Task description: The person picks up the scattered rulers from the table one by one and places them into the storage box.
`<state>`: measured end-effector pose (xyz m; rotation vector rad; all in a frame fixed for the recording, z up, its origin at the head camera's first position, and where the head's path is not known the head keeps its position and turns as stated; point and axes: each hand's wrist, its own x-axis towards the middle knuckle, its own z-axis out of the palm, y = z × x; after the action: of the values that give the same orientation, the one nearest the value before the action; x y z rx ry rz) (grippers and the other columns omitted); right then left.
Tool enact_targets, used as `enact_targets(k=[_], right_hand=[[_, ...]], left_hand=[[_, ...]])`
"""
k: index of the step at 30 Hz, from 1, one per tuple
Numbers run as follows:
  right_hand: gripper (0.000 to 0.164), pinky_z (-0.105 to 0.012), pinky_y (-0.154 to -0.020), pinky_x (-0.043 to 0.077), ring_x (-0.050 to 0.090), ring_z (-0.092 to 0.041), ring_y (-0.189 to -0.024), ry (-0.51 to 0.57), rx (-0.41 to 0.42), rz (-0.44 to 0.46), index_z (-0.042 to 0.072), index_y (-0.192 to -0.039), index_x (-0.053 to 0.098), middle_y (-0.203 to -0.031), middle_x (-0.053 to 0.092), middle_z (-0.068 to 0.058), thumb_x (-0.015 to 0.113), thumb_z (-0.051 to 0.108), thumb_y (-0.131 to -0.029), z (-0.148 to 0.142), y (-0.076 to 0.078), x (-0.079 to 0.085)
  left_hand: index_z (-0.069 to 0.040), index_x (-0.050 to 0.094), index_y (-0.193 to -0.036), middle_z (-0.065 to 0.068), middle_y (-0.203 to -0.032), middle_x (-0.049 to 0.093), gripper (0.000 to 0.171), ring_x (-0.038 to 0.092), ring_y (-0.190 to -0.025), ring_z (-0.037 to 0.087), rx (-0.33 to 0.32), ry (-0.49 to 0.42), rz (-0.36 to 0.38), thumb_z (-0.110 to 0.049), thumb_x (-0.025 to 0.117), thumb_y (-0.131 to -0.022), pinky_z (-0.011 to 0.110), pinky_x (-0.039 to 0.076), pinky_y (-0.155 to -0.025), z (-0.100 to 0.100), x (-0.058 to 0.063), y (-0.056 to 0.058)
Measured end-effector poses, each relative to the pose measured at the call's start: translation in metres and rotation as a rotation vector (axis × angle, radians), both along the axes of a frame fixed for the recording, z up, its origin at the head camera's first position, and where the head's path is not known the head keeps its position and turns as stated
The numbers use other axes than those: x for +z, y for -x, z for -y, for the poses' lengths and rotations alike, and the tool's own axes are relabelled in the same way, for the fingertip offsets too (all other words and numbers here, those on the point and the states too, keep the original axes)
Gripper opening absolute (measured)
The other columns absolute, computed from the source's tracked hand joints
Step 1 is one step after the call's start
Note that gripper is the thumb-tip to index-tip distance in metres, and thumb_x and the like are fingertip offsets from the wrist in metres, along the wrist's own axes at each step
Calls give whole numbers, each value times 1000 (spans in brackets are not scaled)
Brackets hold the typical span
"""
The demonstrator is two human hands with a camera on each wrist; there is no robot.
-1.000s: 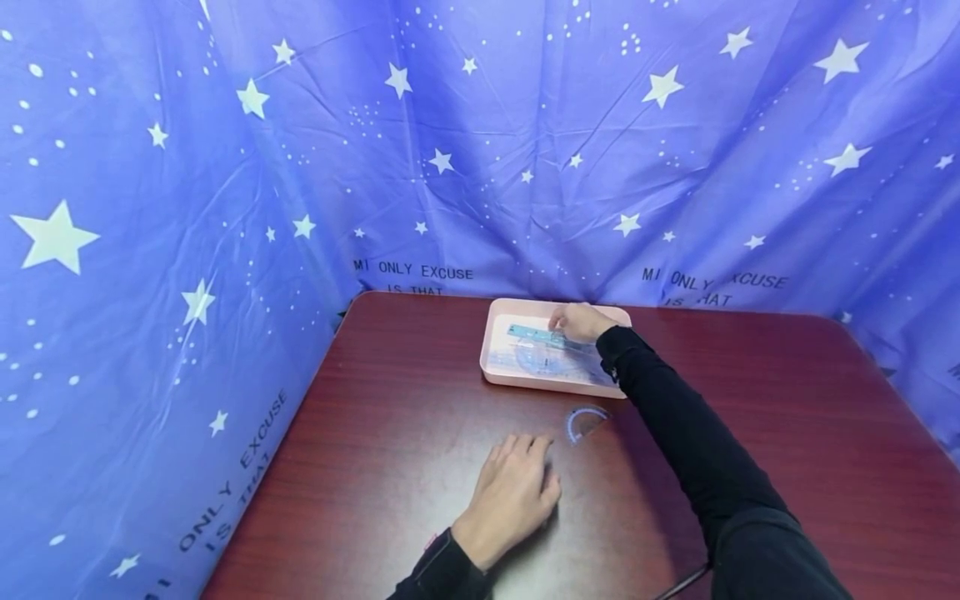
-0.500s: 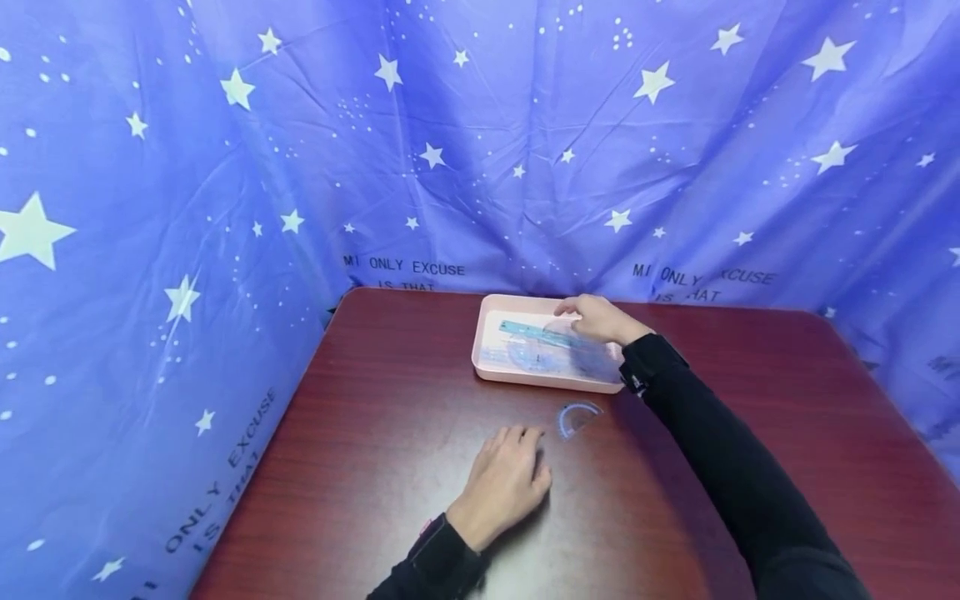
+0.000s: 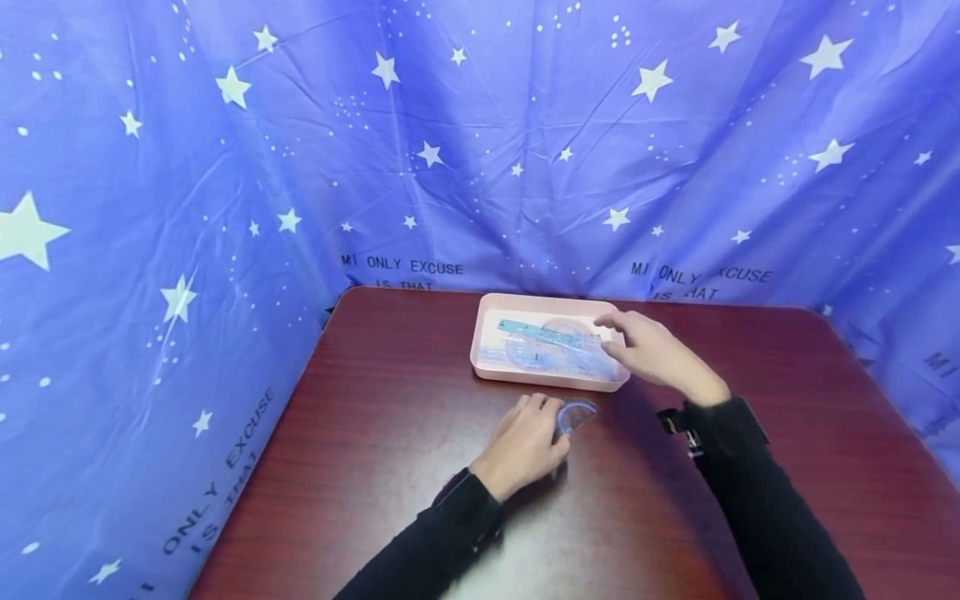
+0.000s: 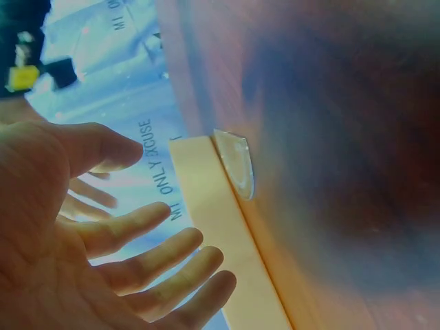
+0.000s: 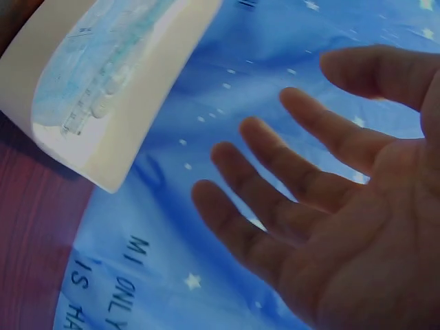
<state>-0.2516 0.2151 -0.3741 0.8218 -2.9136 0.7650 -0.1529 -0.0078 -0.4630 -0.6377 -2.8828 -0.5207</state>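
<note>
A small clear protractor (image 3: 577, 417) with a blue-marked arc lies on the table in front of the pink tray. My left hand (image 3: 521, 446) is right beside its left end, fingers relaxed and slightly bent. In the left wrist view, that hand's palm is bare and the protractor (image 4: 237, 165) lies beyond the fingertips, near the tray wall. Inside the tray (image 3: 540, 381) are a teal ruler (image 3: 517, 327) and several overlapping transparent drawing pieces. My right hand (image 3: 660, 354) hovers over the tray's right end, its fingers loosely spread and holding nothing.
The dark red wooden table (image 3: 390, 400) carries the tray near its back edge. A blue star-printed curtain (image 3: 480, 208) hangs behind the table and along its left side.
My right hand has drawn back rightward from inside the tray, its fingers loosening. The left hand has moved forward to the protractor. The view has shifted slightly.
</note>
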Motion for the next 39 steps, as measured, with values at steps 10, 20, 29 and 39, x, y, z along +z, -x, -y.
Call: enact_targets(k=[10,20,29,39], right_hand=[[44,-68,-107,48,60,-51,-132,53,-116,24,-5,-140,62,-138,66,-31,70,15,-102,-27,-73,-12],[38,-64,-105,52,65,-45,-129,60,-147,54,2,-135,68,-134,71,-22,73,19,-101,-30,-114,-34],[36,-63,-106,52,66,-43,-128,74,-146,39,2,-133,69,-131,72,-20,72,17,-101,-28,-119,-42],[37,-64,-103,53,66,-45,-126,78,-155,33,2,-133,69,-131,71,-22,74,18,-101,-29,-113,-45]], left_hand=[[-11,62,-144,5,-130,67,56,59,-115,20,20,111,206,-43,73,-99,38,57,-99,-28,-10,26],[-10,67,-123,5,-116,69,34,62,-111,23,-42,221,52,-19,78,-93,35,58,-86,-47,-16,34],[-10,66,-125,8,-120,64,40,58,-116,25,-49,255,90,-16,81,-89,40,58,-92,-46,-19,36],[-11,68,-122,9,-121,60,45,54,-112,25,-56,146,119,-16,85,-81,39,58,-88,-33,-16,35]])
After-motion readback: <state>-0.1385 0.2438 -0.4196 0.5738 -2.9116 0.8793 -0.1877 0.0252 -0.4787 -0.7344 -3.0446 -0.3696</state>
